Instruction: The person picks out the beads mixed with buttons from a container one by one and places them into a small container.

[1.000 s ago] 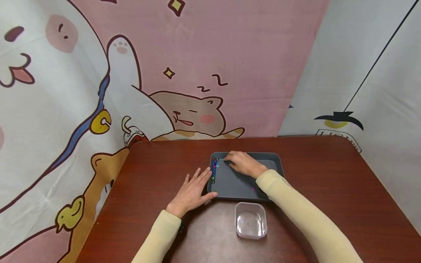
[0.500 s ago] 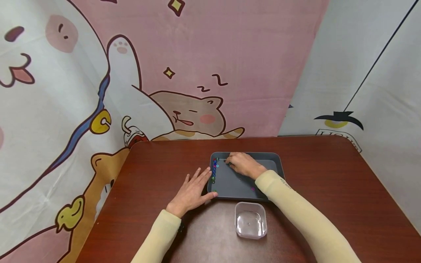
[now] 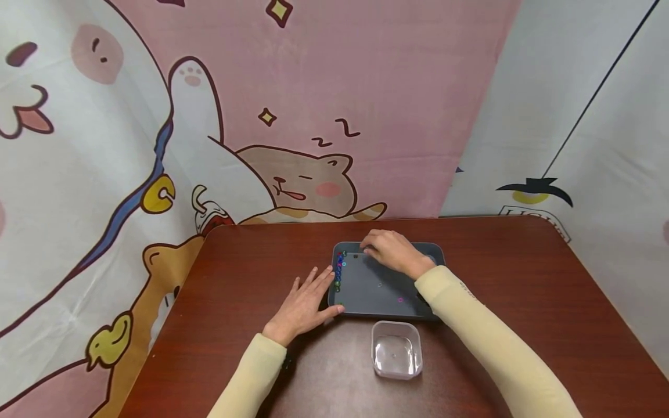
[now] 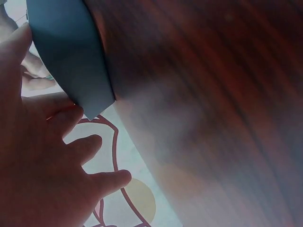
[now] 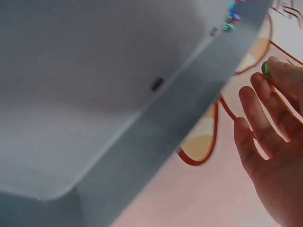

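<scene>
A grey rectangular tray [image 3: 360, 293] lies on the table. Along its left side runs a row of small beads [image 3: 338, 273], blue, green and red. My left hand [image 3: 300, 306] is spread at the tray's left edge, its fingertips at the side and its thumb at the near corner. Over the far rim, my right hand [image 3: 392, 251] pinches a small green bead [image 5: 266, 69] between thumb and index finger; its other fingers are loosely extended. Under it in the tray lie a dark bead [image 5: 157, 84] and a magenta ring-shaped bead [image 3: 400, 300].
A clear square plastic container [image 3: 395, 326] stands in front of the tray, near the right forearm. The brown wooden table [image 3: 251, 261] reaches back to a cartoon-printed cloth [image 3: 407, 116] hanging behind it.
My right hand has risen from the tray floor and moved slightly back and right over the far rim, uncovering a dark bead. The left hand stays in place.
</scene>
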`<control>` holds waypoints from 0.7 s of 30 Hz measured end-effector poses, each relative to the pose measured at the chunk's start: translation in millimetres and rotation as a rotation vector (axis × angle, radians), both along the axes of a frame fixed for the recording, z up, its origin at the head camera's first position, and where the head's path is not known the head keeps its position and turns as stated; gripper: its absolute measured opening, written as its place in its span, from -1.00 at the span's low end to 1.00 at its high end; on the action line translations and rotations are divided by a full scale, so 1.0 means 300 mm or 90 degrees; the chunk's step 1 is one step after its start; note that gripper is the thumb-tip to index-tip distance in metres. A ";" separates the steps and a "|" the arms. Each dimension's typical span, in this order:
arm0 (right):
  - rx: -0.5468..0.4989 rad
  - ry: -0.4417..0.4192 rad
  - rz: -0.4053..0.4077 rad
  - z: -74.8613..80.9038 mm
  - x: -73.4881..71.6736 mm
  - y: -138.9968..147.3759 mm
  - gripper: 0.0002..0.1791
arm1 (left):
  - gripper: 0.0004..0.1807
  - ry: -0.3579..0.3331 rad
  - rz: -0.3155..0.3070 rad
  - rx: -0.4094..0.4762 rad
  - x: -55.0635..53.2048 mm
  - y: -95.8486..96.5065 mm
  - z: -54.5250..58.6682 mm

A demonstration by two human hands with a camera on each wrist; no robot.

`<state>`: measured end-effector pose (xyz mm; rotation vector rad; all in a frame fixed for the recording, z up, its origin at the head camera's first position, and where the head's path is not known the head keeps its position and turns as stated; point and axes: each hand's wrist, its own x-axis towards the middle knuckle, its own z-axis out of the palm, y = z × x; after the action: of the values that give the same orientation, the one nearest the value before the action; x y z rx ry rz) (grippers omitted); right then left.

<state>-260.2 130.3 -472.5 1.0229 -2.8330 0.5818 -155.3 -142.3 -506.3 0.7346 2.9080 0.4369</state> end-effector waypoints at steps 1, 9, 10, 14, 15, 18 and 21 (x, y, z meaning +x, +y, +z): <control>-0.007 -0.001 -0.001 0.015 0.006 0.005 -0.79 | -0.03 -0.002 0.000 0.001 0.000 0.000 -0.001; -0.042 0.024 -0.015 0.117 0.051 0.048 -0.79 | -0.03 -0.003 0.003 0.001 -0.001 -0.003 -0.005; -0.045 0.032 -0.015 0.127 0.056 0.054 -0.80 | -0.03 -0.004 0.003 0.003 -0.001 -0.002 -0.005; -0.064 0.065 -0.017 0.160 0.082 0.077 -0.80 | -0.04 -0.014 0.005 0.002 -0.001 0.000 -0.004; -0.068 0.070 -0.018 0.166 0.090 0.083 -0.80 | -0.04 -0.014 0.004 0.005 -0.001 0.000 -0.004; -0.075 0.075 -0.025 0.179 0.117 0.102 -0.80 | -0.04 -0.014 0.005 0.004 -0.002 0.001 -0.005; -0.088 0.073 -0.029 0.187 0.148 0.121 -0.80 | -0.03 -0.012 0.006 0.005 -0.003 0.002 -0.005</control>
<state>-215.6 166.7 -416.4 0.9333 -2.6687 0.6800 -156.3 -141.8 -507.8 0.7148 2.8954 0.4531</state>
